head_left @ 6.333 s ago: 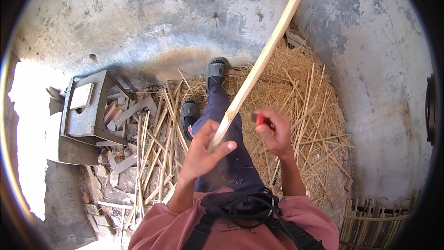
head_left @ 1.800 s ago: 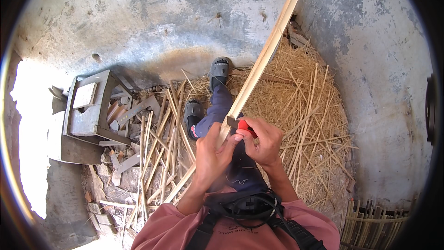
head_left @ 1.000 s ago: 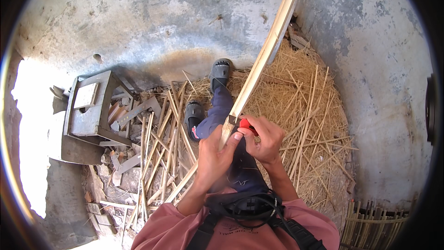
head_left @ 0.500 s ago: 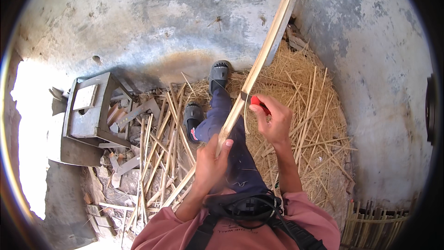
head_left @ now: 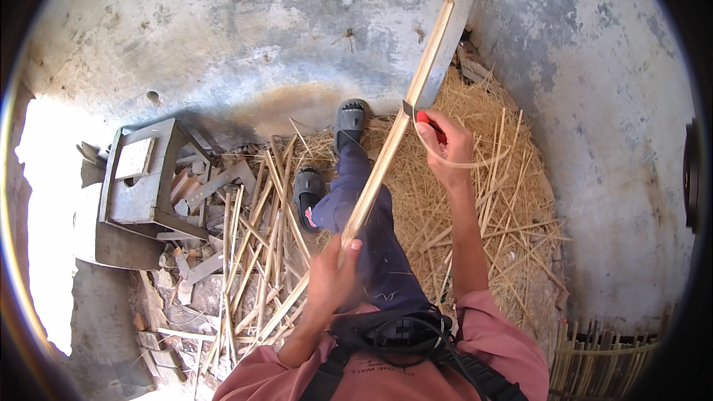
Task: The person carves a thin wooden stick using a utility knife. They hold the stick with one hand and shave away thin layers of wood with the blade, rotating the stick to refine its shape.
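My left hand is closed around the near end of a long split bamboo strip, which slants up and to the right over my leg. In my right hand is a knife with a red handle, gripped in wrapped fingers. Its dark blade lies across the strip, a little beyond the middle. A thin pale shaving curls from near the blade past my right fingers. Part of the knife handle is hidden in my grip.
Shavings cover the floor on the right, and several bamboo sticks lie on the left. A wooden box frame stands among rubble at far left. Worn walls rise ahead and at right. A slatted bamboo piece is at lower right.
The knife and my right hand have moved up along the bamboo strip, away from me. The shaving is longer. My left hand and the strip have shifted slightly toward me.
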The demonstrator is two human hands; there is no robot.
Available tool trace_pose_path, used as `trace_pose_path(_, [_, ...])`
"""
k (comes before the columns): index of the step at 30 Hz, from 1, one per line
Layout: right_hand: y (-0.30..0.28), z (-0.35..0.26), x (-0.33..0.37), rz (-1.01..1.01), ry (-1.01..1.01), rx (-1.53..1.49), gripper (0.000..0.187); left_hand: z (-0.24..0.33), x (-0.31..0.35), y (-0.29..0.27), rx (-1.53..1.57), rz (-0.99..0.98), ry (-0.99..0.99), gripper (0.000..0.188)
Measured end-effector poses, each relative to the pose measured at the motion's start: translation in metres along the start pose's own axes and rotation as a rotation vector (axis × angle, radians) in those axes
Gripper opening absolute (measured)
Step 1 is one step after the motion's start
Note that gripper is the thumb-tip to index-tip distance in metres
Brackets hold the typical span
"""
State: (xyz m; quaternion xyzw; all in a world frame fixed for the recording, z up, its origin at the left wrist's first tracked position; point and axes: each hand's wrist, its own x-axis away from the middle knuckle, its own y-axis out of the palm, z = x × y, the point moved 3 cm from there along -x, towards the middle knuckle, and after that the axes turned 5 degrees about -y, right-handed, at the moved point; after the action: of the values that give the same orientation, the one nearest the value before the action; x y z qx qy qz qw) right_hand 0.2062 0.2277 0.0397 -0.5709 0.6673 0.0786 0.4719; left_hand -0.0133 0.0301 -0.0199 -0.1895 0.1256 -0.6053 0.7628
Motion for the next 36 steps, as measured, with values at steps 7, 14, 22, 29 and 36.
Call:
trace_pose_path(7, [0.013,0.050,-0.007,-0.050,0.119,0.033,0.039,-0.008,0.007,-0.008,-0.068,-0.047,-0.065,0.032])
trace_pose_path(14, [-0.017,0.106,-0.066,0.051,0.193,0.116,0.040,-0.015,0.023,-0.020,-0.032,-0.146,-0.156,0.036])
trace_pose_path(22, [-0.008,0.133,-0.067,0.047,0.231,0.230,0.037,-0.032,0.024,-0.017,-0.047,-0.111,-0.069,0.036])
trace_pose_path(29, [0.004,0.136,-0.064,0.048,0.224,0.287,0.035,-0.036,0.027,-0.016,-0.086,-0.120,-0.104,0.030])
trace_pose_path(36, [0.013,0.140,-0.063,0.071,0.250,0.263,0.040,-0.040,0.024,-0.019,0.016,-0.179,-0.133,0.033])
